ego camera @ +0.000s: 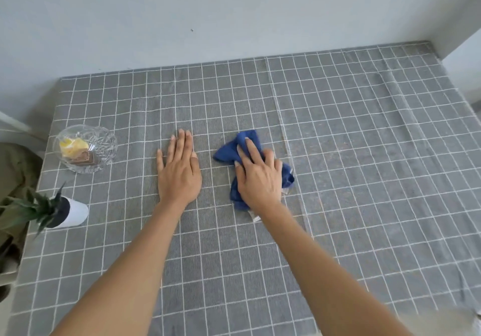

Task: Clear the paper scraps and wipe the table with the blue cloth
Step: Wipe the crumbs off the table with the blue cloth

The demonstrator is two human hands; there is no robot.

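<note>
A: Blue cloth (248, 144): where was it, relative to the fingers?

B: It lay bunched on the counter (364, 153), directly under the right hand (259, 177). The right fingers (251, 151) were spread a little and pressed down flat on top of it, pinning it rather than pinching it. Folds of cloth showed beyond the fingertips and out past the little-finger side and the heel of the hand.

A: And the other hand?

B: The left hand (179, 169) rested palm down on the grey checked covering, fingers straight and close together, holding nothing. It sat just beside the cloth, with a strip of bare covering between them.

A: Any paper scraps left to clear?

B: None showed on the open surface. Yellow and brownish bits lay in a glass bowl (84, 148) well beyond the left thumb side, likely the gathered scraps, so I judged wiping to be the step in hand. A small potted plant (56, 212) stood nearer the person on that same side.

A: How would the wiping be done well?

B: In my judgement, by keeping the right palm flat with even pressure, sweeping in overlapping passes, and letting the left hand hold the covering taut so it would not ruck up. The cloth would cover more if opened out, and the bowl and plant should be skirted.
</note>
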